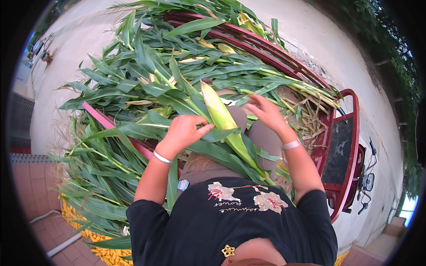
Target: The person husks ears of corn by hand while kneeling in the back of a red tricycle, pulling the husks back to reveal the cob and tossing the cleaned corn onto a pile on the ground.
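An unhusked ear of corn (218, 108) in a pale green husk lies slantwise over my lap, with dark brown silk at its tip. It is still joined to a green corn stalk (195, 107) that runs alongside it. My left hand (188, 133) pinches this stalk beside the ear, between thumb and fingers. Just right of the ear, my right hand (264, 111) hovers with nothing in it, its fingers apart and slightly blurred. A broad corn leaf (218, 134) crosses the ear's lower part. Where exactly the left fingertips meet the stalk is partly hidden.
Leafy cut corn stalks (133, 89) fill the red metal cart bed around me. Its side rail (266, 55) runs along the far right, and a pink-red rail (100, 116) at left. Handlebars (367, 183) stand beyond the front panel (337, 153). Husked yellow cobs (111, 256) lie at lower left.
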Available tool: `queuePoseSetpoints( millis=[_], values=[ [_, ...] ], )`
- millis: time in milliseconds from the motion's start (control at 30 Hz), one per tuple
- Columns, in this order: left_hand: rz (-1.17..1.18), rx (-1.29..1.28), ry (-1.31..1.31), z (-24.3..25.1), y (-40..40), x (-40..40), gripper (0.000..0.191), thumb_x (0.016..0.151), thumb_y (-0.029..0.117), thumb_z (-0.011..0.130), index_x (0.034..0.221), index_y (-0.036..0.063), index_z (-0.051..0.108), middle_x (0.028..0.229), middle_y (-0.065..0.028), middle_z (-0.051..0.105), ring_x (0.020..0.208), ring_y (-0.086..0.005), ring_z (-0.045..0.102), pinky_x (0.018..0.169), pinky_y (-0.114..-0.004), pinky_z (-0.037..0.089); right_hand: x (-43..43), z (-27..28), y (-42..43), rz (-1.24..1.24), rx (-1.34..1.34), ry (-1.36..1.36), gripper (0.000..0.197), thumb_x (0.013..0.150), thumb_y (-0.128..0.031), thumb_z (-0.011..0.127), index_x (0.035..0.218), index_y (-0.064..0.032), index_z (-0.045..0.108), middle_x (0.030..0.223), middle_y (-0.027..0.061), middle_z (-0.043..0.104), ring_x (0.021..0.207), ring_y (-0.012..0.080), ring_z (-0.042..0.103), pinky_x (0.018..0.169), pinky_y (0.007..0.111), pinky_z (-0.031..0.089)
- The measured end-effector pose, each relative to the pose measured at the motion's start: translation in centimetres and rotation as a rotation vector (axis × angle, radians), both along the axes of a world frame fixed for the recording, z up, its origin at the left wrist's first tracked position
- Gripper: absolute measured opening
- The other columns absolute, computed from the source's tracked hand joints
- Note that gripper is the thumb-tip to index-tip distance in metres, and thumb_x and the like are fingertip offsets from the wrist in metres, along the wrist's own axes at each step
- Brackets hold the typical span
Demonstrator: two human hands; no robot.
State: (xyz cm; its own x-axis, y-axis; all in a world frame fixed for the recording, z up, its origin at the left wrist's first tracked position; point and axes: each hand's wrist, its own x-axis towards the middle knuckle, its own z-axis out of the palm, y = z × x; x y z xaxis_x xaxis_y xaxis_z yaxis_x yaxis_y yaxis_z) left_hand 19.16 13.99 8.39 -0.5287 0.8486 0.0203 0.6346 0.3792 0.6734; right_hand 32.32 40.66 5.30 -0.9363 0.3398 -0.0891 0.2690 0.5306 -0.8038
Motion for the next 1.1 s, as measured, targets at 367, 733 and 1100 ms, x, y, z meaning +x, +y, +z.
queuePoseSetpoints(
  millis=[367, 733, 1100],
  values=[
    [0.127, 0.067, 0.032, -8.8, -8.5, 9.2, 0.018, 0.084, 0.022, 0.063, 0.097, 0.0097, 0.067, 0.076, -0.0102, 0.064, 0.070, -0.0295, 0.059, 0.071, -0.038, 0.045, -12.1, -5.4, -7.6, -0.020, 0.039, 0.037, 0.060, 0.075, -0.037, 0.072, 0.113, 0.0042, 0.050, 0.102, 0.0246, 0.062, 0.095, 0.0369, 0.061, 0.084, 0.041, 0.048],
    [0.458, 0.452, -0.559, -4.5, -0.4, -5.8, 0.031, 0.086, 0.023, 0.065, 0.102, -0.0034, 0.066, 0.093, -0.0099, 0.068, 0.080, -0.0122, 0.062, 0.071, -0.024, 0.050, -11.3, -2.3, -8.8, 0.121, -0.180, 0.140, 0.051, 0.086, -0.038, 0.064, 0.119, 0.0002, 0.055, 0.109, 0.0188, 0.064, 0.099, 0.0286, 0.062, 0.086, 0.035, 0.046],
    [0.539, 0.257, -0.578, -6.2, 2.6, -9.8, 0.022, 0.067, 0.022, 0.071, 0.069, 0.0006, 0.066, 0.060, -0.0045, 0.062, 0.053, -0.0100, 0.056, 0.052, -0.026, 0.045, -11.1, -3.1, -10.4, 0.140, -0.090, 0.119, 0.057, 0.081, -0.038, 0.069, 0.122, -0.0006, 0.056, 0.112, 0.0200, 0.063, 0.103, 0.0317, 0.061, 0.088, 0.036, 0.047]
  ],
)
